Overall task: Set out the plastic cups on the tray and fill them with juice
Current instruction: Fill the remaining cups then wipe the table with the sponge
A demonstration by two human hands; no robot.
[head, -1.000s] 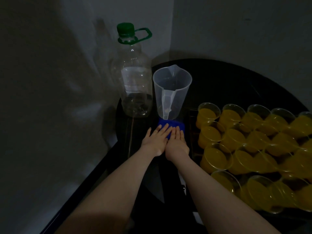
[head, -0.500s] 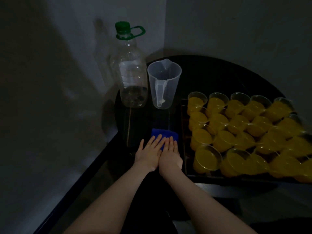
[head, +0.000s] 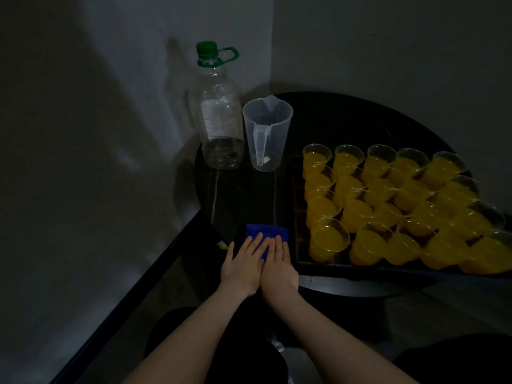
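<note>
The cups, all full of juice, sit packed on the tray at 3 o'clock. Left hand and right hand lie flat, fingers straight and together, on a blue cloth. Those cups look thin, squishy and easy to slosh, so probably best to carry the tray by its rim.

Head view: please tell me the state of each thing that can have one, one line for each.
Clear plastic bottle with green cap: upright, capped, nearly empty.
Clear plastic measuring jug: upright, empty.
Clear plastic cups: on the tray, filled with orange juice.
Black tray: packed with cups.
Blue cloth: flat on the table, under both hands.
Left hand: flat, fingers straight.
Right hand: flat, fingers straight.
</note>
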